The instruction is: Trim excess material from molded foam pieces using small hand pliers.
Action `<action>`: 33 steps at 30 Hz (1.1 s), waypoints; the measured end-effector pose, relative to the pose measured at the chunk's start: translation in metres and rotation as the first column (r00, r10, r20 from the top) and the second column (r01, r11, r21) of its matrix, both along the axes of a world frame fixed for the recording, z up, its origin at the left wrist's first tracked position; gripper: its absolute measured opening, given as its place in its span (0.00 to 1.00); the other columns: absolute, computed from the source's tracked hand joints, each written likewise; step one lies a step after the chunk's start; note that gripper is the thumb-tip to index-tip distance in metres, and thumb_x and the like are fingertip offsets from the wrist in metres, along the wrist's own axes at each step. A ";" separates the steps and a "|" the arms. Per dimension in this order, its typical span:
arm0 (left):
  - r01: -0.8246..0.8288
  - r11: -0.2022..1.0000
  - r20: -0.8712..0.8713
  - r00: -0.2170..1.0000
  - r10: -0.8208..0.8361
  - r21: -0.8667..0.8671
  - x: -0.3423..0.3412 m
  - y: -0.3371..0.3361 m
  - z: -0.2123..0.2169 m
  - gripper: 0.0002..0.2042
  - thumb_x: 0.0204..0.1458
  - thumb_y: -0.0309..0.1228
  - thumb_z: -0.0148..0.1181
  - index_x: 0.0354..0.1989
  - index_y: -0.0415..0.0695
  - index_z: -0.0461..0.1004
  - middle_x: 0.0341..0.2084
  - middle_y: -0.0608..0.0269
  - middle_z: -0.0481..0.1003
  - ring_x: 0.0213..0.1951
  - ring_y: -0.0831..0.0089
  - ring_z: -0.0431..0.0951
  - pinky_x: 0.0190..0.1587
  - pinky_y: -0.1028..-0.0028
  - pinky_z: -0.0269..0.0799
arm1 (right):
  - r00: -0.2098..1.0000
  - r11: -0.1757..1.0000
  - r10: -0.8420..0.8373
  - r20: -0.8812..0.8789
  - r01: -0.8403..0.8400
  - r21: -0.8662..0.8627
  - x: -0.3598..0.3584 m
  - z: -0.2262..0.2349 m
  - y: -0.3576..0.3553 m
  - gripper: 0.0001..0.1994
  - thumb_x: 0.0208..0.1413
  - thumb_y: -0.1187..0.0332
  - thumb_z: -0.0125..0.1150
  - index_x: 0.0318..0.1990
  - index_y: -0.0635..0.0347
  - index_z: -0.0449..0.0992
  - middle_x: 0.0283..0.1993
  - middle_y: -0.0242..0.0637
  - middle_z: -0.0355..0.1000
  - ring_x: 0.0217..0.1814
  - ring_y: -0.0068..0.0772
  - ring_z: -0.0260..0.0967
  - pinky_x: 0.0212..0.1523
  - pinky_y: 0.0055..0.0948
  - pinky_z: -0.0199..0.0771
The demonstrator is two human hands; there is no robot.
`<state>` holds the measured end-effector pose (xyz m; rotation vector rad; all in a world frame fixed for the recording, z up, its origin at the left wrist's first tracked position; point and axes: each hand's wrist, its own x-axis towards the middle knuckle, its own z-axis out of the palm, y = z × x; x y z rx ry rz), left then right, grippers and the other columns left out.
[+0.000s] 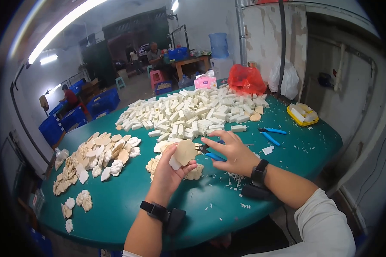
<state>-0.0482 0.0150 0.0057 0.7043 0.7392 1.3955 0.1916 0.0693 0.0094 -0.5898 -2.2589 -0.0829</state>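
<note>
- A pale, scallop-edged flat piece [185,153] sits in the fingers of the left hand [166,173], between 1 and 2 o'clock from the palm, over a green table [116,205].
- The left hand pinches it, thumb at its left edge, other fingers curled under its lower side.
- At 3 o'clock from the piece, the right hand [236,155] grips blue-handled cutters [214,157], index finger extended; the tips reach the piece's right edge, though contact cannot be told.
- More scalloped pieces [194,172] lie beneath the left hand.
- White scraps [236,180] scatter at 4 o'clock from the held piece.
- A heap of similar flat pieces [103,154] spreads at 9 o'clock.
- Spare blue-handled cutters [271,136] rest between 2 and 3 o'clock, nearer than a yellow tray [306,124] of pale blocks.
- Hollow white blocks [180,111] pile up at 12 o'clock, a red plastic bag [246,79] beyond at 1.
</note>
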 end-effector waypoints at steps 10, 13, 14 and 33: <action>0.147 0.988 0.021 0.989 -0.148 0.046 0.003 0.000 0.000 0.19 0.62 0.35 0.47 0.60 0.44 0.62 0.52 0.46 0.71 0.44 0.50 0.80 0.52 0.53 0.80 | 0.997 0.999 0.049 0.059 -0.050 0.011 0.002 -0.005 0.001 0.35 0.45 0.65 0.71 0.65 0.60 0.70 0.55 0.39 0.73 0.57 0.43 0.68 0.60 0.41 0.67; 0.172 0.983 0.048 0.983 -0.175 0.067 0.005 -0.001 -0.002 0.18 0.62 0.34 0.46 0.59 0.44 0.62 0.52 0.46 0.71 0.45 0.49 0.79 0.53 0.51 0.80 | 0.996 1.000 0.029 0.079 -0.030 0.007 0.002 -0.006 0.001 0.35 0.45 0.65 0.72 0.64 0.60 0.71 0.54 0.39 0.74 0.55 0.43 0.68 0.59 0.41 0.68; 0.174 0.983 0.049 0.983 -0.177 0.065 0.005 -0.001 -0.002 0.18 0.62 0.34 0.46 0.59 0.44 0.62 0.52 0.46 0.71 0.45 0.49 0.79 0.53 0.51 0.80 | 0.996 1.000 0.025 0.083 -0.026 0.007 0.002 -0.007 0.001 0.34 0.45 0.65 0.72 0.63 0.60 0.71 0.54 0.39 0.74 0.55 0.42 0.68 0.58 0.40 0.68; 0.180 0.981 0.107 0.976 -0.187 0.077 0.004 0.004 -0.009 0.14 0.65 0.36 0.46 0.57 0.48 0.65 0.53 0.46 0.72 0.47 0.49 0.79 0.54 0.49 0.79 | 0.995 0.996 0.070 0.076 -0.065 -0.063 0.000 -0.007 0.003 0.32 0.46 0.68 0.71 0.62 0.60 0.73 0.48 0.41 0.76 0.47 0.44 0.72 0.51 0.39 0.75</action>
